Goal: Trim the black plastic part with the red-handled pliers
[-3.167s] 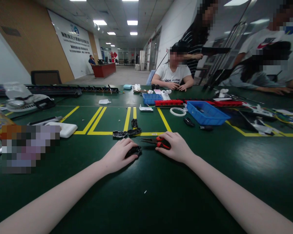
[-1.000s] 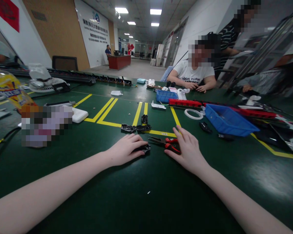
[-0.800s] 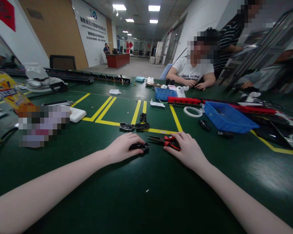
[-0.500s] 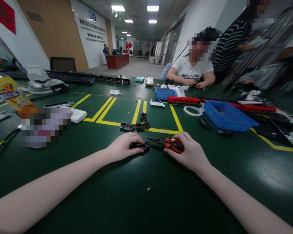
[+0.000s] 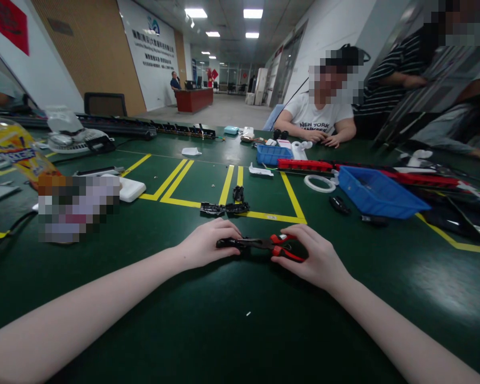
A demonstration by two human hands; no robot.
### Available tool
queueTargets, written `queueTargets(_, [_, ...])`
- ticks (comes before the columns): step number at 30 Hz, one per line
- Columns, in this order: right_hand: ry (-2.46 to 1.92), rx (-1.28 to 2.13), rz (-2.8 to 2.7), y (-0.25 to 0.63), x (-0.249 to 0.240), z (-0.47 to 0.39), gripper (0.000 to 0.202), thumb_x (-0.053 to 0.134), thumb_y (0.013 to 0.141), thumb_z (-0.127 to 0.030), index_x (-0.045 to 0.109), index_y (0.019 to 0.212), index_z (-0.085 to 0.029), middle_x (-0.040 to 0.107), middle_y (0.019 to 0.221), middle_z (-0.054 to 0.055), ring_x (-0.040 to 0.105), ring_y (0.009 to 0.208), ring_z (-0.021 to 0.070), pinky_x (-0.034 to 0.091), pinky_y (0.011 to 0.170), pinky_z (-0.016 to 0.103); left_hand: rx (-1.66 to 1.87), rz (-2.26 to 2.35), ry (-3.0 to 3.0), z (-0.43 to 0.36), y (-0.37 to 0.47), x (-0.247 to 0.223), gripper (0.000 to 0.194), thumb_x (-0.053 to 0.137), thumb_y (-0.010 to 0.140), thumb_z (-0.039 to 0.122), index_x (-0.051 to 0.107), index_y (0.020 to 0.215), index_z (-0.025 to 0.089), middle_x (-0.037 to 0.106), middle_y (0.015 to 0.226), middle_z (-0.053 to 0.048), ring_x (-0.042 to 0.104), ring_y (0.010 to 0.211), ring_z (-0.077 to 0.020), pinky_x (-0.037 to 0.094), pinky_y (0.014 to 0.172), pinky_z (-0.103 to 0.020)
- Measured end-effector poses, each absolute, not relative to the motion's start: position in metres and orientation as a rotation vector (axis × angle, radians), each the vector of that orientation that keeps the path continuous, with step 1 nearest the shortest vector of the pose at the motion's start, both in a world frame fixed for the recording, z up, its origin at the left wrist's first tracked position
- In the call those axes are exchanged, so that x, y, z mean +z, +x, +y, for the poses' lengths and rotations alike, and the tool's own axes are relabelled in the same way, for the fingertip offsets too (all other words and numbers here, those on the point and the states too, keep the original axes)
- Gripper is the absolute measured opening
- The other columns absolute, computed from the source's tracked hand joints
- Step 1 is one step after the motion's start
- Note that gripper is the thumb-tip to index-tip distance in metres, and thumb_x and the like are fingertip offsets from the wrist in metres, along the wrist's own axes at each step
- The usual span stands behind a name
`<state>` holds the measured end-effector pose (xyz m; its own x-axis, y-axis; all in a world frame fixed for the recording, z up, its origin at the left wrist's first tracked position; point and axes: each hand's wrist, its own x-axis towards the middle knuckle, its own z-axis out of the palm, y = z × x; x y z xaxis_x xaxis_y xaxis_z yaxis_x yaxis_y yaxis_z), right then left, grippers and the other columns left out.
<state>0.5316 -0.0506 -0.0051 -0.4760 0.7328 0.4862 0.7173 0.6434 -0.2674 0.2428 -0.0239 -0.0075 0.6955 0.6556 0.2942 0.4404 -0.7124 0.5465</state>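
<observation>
My left hand (image 5: pixel 210 242) is closed around a small black plastic part (image 5: pixel 226 243), holding it just above the dark green table (image 5: pixel 176 320). With my right hand (image 5: pixel 314 253) I grip red-handled needle-nose pliers (image 5: pixel 275 244), whose handles are spread. The pliers' jaws point left and reach the right end of the black part; whether they pinch it I cannot tell. Beyond my left hand lie several black plastic pieces (image 5: pixel 212 209) near the yellow tape lines. A tiny white scrap (image 5: pixel 248 313) is on the table in front of me.
To the right stand a blue bin (image 5: pixel 380 192), a white ring (image 5: pixel 319 184) and a black part (image 5: pixel 339 205). A smaller blue bin (image 5: pixel 274 155) is farther back. On the left are a white box (image 5: pixel 131 189) and a bottle (image 5: pixel 22 149). Across the table sits a person (image 5: pixel 320 117).
The pliers have moved left, and their jaws now meet the black part in my left hand. Before, a small gap lay between them. The view has shifted slightly.
</observation>
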Motion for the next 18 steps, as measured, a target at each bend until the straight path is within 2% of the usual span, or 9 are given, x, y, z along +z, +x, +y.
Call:
queueTargets(12, [-1.131, -0.04, -2.287, 0.532, -0.0051, -0.051, 0.044, 0.067, 0.08, -0.049, 0.059, 0.113, -0.021, 0.066, 0.107, 0.011, 0.065, 0.097, 0.0278, 0.057, 0.081, 0.043, 0.662, 0.861, 2.505, -0.0243, 0.2437, -0.0086, 0.016, 0.068, 0.087, 0.026, 0.066, 0.102, 0.02, 0.066, 0.112, -0.005, 0.061, 0.102, -0.0211, 0.052, 0.085, -0.036])
queueTargets(18, [-1.133, -0.117, -2.294, 0.5334, -0.0038, -0.0503, 0.041, 0.067, 0.08, -0.05, 0.059, 0.107, -0.02, 0.067, 0.101, 0.012, 0.066, 0.091, 0.027, 0.057, 0.077, 0.042, 0.69, 0.886, 2.435, -0.0249, 0.2425, -0.0077, 0.02, 0.067, 0.087, 0.027, 0.066, 0.106, 0.021, 0.065, 0.113, -0.005, 0.06, 0.105, -0.0212, 0.052, 0.088, -0.037])
